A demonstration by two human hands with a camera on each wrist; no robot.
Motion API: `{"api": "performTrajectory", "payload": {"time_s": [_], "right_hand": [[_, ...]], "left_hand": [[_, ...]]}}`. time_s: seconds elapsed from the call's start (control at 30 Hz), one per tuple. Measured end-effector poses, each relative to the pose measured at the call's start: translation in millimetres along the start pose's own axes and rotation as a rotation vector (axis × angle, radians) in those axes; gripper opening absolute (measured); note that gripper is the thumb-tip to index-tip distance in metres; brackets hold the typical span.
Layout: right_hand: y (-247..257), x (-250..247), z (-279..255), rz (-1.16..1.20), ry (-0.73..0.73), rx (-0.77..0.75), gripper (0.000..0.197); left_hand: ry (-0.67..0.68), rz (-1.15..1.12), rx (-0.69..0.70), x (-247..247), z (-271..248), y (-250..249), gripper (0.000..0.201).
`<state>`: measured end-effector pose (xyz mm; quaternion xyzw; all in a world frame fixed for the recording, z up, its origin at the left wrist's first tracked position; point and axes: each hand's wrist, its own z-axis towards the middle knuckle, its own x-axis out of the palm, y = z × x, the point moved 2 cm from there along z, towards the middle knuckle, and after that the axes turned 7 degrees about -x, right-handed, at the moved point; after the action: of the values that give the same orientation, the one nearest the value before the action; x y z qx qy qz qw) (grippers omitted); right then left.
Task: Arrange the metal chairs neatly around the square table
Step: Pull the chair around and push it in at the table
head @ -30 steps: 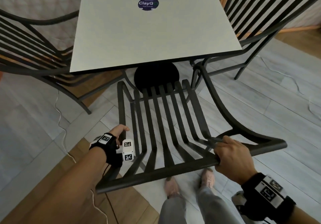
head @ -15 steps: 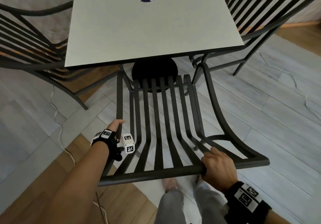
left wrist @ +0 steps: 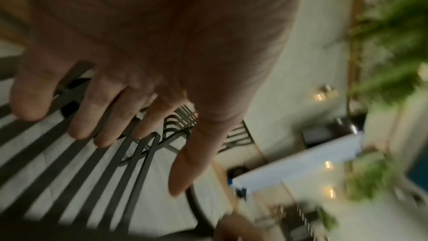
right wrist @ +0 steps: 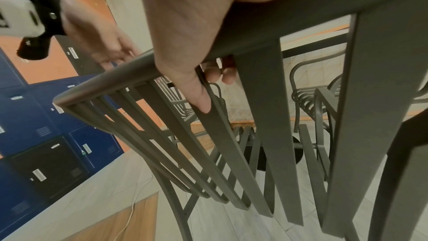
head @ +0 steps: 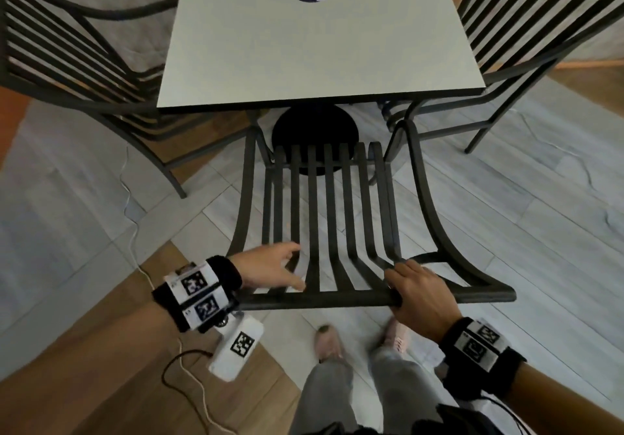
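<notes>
The white square table (head: 304, 46) stands ahead on a round black base (head: 314, 130). A dark metal slatted chair (head: 314, 198) faces it squarely, its seat front just under the table edge. My right hand (head: 412, 292) grips the right half of the chair's top rail (head: 337, 299). In the right wrist view, the right hand (right wrist: 197, 61) has its fingers wrapped round the rail and its thumb along a slat (right wrist: 266, 135). My left hand (head: 287, 265) is flat with straight fingers over the left slats, just above the rail. The blurred left wrist view shows this left hand (left wrist: 139, 98) spread over the slats (left wrist: 69, 171); I cannot tell whether it touches them.
Two more metal chairs are at the table, one on the left (head: 67, 73) and one on the right (head: 526, 29). A white cable (head: 131, 198) runs across the floor at the left. My feet (head: 329, 343) stand just behind the chair. Blue and orange lockers (right wrist: 34, 135) line one wall.
The chair has swung round square to the table. My left hand has left the chair's left side and now lies open over the back slats. The right hand kept its grip on the rail.
</notes>
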<state>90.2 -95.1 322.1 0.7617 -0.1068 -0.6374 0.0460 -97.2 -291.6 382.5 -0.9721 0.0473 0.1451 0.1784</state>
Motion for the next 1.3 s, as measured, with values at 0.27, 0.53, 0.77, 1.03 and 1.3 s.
{"api": "performTrajectory", "payload": {"time_s": [0.27, 0.53, 0.77, 1.03, 1.3], "right_hand": [[-22, -8, -20, -0.135, 0.151, 0.119, 0.020], [-27, -25, 14, -0.177, 0.179, 0.036, 0.025], [-49, -45, 55, -0.212, 0.172, 0.003, 0.022], [-73, -57, 105, -0.130, 0.149, -0.019, 0.033], [-74, -55, 107, -0.061, 0.154, -0.005, 0.022]], "left_hand": [[-0.336, 0.301, 0.049, 68, 16, 51, 0.051], [-0.494, 0.265, -0.044, 49, 15, 28, 0.039], [-0.603, 0.198, -0.075, 17, 35, 7, 0.026], [-0.713, 0.172, -0.098, -21, 55, -11, 0.031], [-0.716, 0.054, 0.067, -25, 49, 7, 0.027]]}}
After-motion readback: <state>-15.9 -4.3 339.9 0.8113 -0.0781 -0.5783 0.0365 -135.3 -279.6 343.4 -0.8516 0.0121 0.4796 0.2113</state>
